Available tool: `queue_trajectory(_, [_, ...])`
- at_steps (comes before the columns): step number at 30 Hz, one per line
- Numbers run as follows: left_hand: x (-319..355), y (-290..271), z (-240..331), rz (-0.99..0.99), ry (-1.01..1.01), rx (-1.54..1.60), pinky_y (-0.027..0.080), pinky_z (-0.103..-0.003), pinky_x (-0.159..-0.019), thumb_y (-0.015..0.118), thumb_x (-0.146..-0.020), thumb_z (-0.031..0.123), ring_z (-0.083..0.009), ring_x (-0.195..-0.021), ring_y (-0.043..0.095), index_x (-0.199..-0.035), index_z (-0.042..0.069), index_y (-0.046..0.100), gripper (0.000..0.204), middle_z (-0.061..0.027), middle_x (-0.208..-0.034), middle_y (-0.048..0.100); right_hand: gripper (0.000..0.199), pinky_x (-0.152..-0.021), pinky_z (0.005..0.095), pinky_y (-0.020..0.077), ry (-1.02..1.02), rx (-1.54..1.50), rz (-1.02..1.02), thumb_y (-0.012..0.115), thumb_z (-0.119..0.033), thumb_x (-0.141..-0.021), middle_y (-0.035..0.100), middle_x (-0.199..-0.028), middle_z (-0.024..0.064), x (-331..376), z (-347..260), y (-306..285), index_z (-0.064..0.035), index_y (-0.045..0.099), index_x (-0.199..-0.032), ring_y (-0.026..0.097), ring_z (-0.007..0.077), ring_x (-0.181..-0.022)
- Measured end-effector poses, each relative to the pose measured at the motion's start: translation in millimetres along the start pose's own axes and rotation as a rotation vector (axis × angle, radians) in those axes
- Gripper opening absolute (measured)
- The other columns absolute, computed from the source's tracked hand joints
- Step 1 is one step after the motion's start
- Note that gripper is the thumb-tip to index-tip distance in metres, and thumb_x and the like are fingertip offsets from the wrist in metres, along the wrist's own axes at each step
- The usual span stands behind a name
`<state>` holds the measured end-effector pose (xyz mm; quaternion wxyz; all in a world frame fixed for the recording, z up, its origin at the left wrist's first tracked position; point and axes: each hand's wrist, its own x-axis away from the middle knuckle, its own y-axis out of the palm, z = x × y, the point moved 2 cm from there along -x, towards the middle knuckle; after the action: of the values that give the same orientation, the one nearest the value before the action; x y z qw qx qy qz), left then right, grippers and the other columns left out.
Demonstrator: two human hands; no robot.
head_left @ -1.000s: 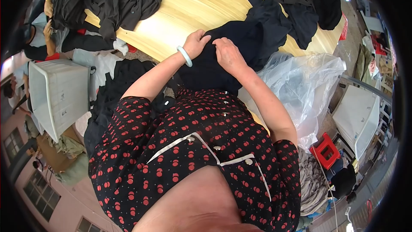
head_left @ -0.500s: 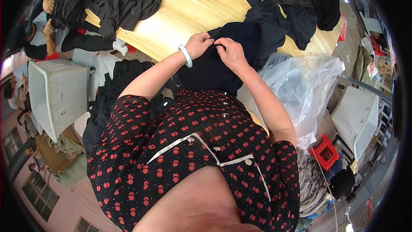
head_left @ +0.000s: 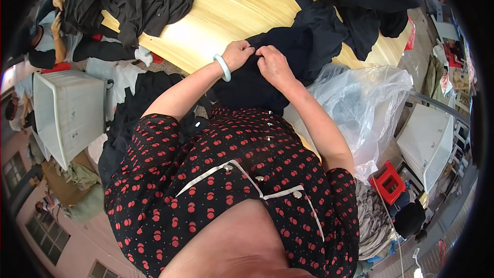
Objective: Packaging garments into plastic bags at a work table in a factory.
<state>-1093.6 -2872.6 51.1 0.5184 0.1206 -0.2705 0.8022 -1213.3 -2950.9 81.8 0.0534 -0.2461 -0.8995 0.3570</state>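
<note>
A dark navy garment (head_left: 280, 38) lies over the near edge of the wooden table and hangs down against my front. My left hand (head_left: 237, 55), with a pale bangle on its wrist, pinches the cloth between thumb and fingers. Right beside it, my right hand (head_left: 274, 66) grips the same garment, its fingertips curled into the fabric. Only a small gap separates the two sets of fingertips. What exact part of the garment they pinch is too small to make out.
A heap of dark grey clothes (head_left: 149, 0) covers the table's far left; more dark clothes lie at the far right. Clear plastic sheeting (head_left: 360, 103) hangs at my right, near a red stool (head_left: 388, 183). A white bin (head_left: 77, 113) stands left. Another person's hand (head_left: 58, 0) touches the heap.
A dark blurred piece of cloth now spreads across the far right of the table. My right hand has shifted very slightly; both hands keep hold of the garment.
</note>
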Motion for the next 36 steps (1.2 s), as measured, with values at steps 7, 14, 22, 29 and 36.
queue_trajectory(7, [-1.2, 1.8, -5.5, 0.007, 0.089, 0.006, 0.037, -0.026, -0.051, 0.054, -0.076, 0.017, -0.0101, -0.053, 0.043, -0.068, 0.001, 0.054, 0.018, -0.0031, -0.056, 0.049, 0.013, -0.065, 0.0361, 0.0455, 0.157, -0.213, -0.017, 0.051, 0.0, -0.066, 0.056, -0.075, 0.0156, -4.2, 0.5, -1.9, 0.001, 0.054, -0.079, 0.057, 0.0296, -0.071])
queue_trajectory(14, [-4.1, 2.5, -13.6, -0.077, 0.027, 0.117, 0.037, -0.02, -0.056, 0.053, -0.078, 0.014, -0.005, -0.061, 0.044, -0.074, 0.001, 0.056, 0.014, 0.0012, -0.064, 0.052, 0.013, -0.063, 0.0334, 0.046, 0.105, -0.157, 0.029, 0.056, -0.004, -0.067, 0.058, -0.076, 0.015, -3.8, 4.0, 0.2, 0.0003, 0.057, -0.079, 0.058, 0.0283, -0.071])
queue_trajectory(22, [15.6, -6.3, 15.8, -0.041, 0.473, -0.418, 0.042, -0.035, -0.059, 0.051, -0.077, 0.02, -0.0298, -0.063, 0.054, -0.078, -0.001, 0.055, 0.021, -0.0182, -0.069, 0.054, 0.012, -0.062, 0.0357, 0.0452, -0.027, 0.0, -0.011, 0.054, -0.005, -0.07, 0.056, -0.073, 0.0139, -0.8, 3.8, -0.1, -0.0007, 0.059, -0.08, 0.055, 0.0296, -0.069])
queue_trajectory(29, [20.0, 0.6, 14.5, 0.014, 0.487, -0.53, 0.042, -0.04, -0.061, 0.051, -0.073, 0.017, -0.0368, -0.069, 0.052, -0.072, -0.002, 0.052, 0.019, -0.0213, -0.073, 0.054, 0.011, -0.062, 0.0364, 0.0451, -0.06, 0.03, -0.008, 0.052, -0.005, -0.072, 0.055, -0.072, 0.0154, -0.9, 2.5, -0.4, 0.0003, 0.059, -0.079, 0.055, 0.0304, -0.068])
queue_trajectory(36, [20.0, 4.1, 10.3, 0.112, 0.335, -0.409, 0.043, -0.042, -0.06, 0.049, -0.072, 0.016, -0.036, -0.067, 0.053, -0.072, 0.0, 0.053, 0.017, -0.0203, -0.069, 0.055, 0.012, -0.066, 0.0404, 0.0443, 0.048, -0.041, -0.039, 0.051, -0.005, -0.071, 0.055, -0.076, 0.0193, -3.3, 1.2, 1.5, 0.002, 0.057, -0.078, 0.055, 0.0345, -0.072])
